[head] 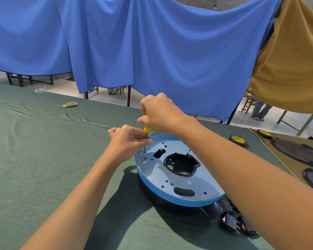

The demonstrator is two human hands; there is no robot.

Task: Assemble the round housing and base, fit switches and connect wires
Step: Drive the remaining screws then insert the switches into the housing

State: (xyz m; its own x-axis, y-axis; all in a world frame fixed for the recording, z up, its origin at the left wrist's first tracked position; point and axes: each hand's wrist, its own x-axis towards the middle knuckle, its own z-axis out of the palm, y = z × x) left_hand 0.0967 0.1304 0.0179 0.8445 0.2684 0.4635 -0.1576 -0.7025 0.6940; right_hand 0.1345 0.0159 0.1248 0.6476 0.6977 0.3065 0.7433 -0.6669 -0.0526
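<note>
1 base [157, 170], 1 screwdriver [146, 129] in R hand [161, 112], approx 3 switches [231, 222]

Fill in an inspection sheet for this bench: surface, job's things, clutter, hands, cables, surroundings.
Surface: creased green cloth.
Job's things: film-covered round plate on a black base, with a black ring in its centre hole; switches beside the base, near right; screwdriver upright, tip at a hole by the plate's far left rim.
Clutter: two tape rolls and dark covers at right; scrap and clear wrapper at far left.
Hands: right hand grips the screwdriver's handle; left hand pinches its shaft.
Cables: nothing seen.
Surroundings: blue curtain and tan curtain behind.
</note>
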